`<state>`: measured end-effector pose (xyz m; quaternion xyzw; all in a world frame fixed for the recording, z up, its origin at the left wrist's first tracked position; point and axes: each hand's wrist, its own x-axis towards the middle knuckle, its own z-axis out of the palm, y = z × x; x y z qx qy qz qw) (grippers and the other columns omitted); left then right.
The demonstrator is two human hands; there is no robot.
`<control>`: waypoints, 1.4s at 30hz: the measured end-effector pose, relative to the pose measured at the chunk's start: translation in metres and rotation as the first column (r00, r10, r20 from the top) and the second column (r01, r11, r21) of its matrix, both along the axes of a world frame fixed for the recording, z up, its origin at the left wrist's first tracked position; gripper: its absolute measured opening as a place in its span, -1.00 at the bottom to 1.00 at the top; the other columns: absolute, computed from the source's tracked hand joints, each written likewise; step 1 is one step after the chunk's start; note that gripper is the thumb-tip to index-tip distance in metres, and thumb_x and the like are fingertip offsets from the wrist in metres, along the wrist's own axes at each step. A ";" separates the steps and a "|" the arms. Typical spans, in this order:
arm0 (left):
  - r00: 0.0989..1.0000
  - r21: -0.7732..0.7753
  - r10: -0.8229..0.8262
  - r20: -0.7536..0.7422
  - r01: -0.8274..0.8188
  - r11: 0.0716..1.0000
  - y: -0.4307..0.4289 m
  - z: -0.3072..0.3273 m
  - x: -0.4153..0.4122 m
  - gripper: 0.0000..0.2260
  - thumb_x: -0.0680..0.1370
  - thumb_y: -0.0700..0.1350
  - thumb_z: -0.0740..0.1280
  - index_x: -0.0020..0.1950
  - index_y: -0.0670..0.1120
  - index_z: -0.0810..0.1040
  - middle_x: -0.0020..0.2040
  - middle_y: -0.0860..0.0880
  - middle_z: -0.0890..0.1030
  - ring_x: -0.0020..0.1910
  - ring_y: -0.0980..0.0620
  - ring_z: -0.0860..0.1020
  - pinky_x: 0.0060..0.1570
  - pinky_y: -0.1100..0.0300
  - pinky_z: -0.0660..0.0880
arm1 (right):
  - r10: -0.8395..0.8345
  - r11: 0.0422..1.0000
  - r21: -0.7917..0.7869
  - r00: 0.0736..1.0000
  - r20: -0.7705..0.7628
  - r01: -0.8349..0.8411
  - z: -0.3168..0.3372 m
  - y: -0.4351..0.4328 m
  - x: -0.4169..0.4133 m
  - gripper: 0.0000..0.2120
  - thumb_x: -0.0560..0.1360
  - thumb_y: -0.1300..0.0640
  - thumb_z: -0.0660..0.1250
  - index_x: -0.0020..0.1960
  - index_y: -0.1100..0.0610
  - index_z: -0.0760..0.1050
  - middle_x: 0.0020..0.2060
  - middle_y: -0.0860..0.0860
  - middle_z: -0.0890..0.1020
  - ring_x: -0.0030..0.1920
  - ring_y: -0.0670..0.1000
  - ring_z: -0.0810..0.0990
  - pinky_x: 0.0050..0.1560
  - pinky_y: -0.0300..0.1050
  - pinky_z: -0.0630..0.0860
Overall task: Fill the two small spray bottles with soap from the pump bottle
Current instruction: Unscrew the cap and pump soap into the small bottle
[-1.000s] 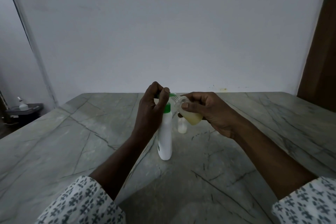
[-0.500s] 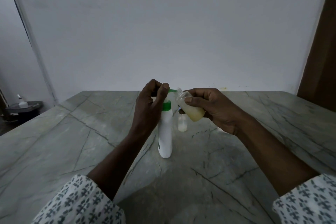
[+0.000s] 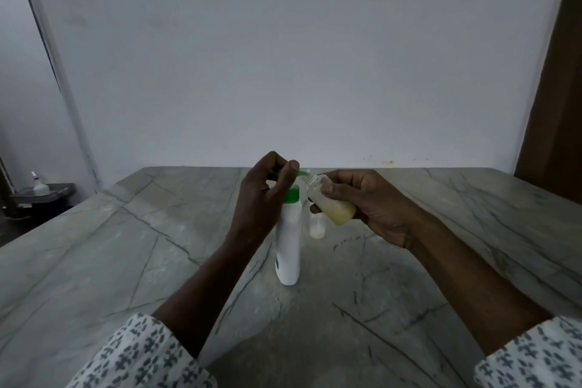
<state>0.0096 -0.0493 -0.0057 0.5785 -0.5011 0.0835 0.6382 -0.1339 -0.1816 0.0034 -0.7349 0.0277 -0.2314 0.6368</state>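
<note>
Two hands at work, left hand (image 3: 264, 195) clenched on pump bottle (image 3: 288, 242) head, right hand (image 3: 368, 205) grasping tilted spray bottle (image 3: 333, 203) at spout.

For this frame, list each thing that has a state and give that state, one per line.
Pump bottle: upright on the table, green pump on.
Left hand: closed over the pump head.
Held spray bottle: uncapped, tilted, neck at the spout, partly filled with yellowish soap.
Right hand: gripping that bottle.
Second spray bottle: standing on the table behind, open; fill level unclear.
</note>
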 end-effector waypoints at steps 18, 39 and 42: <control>0.999 -0.027 0.034 0.012 -0.034 0.999 0.002 -0.004 -0.002 -0.69 0.57 0.10 0.27 -0.18 -0.14 0.47 -0.27 -0.01 0.53 -0.21 -0.08 0.54 -0.19 -0.06 0.47 | -0.004 1.000 -0.017 1.000 0.016 0.004 0.000 0.004 0.001 -0.66 0.44 0.08 0.39 0.17 0.20 0.60 0.09 0.17 0.69 0.09 0.24 0.67 0.11 0.07 0.58; 0.997 -0.015 0.077 0.003 -0.077 0.997 0.002 0.000 0.001 -0.66 0.55 0.12 0.28 -0.18 -0.16 0.49 -0.20 -0.11 0.55 -0.15 -0.10 0.55 -0.10 -0.16 0.49 | -0.003 1.000 -0.015 1.000 0.027 0.004 0.001 0.005 0.002 -0.62 0.43 0.06 0.40 0.19 0.22 0.59 0.10 0.20 0.68 0.11 0.28 0.65 0.16 0.13 0.56; 0.998 -0.001 0.069 0.014 -0.069 0.998 0.002 -0.004 0.002 -0.66 0.55 0.12 0.28 -0.17 -0.16 0.49 -0.22 -0.10 0.53 -0.16 -0.12 0.54 -0.12 -0.16 0.48 | -0.008 1.000 -0.029 1.000 0.006 0.009 0.000 0.005 0.002 -0.63 0.45 0.07 0.39 0.21 0.21 0.58 0.08 0.17 0.69 0.09 0.23 0.67 0.11 0.07 0.57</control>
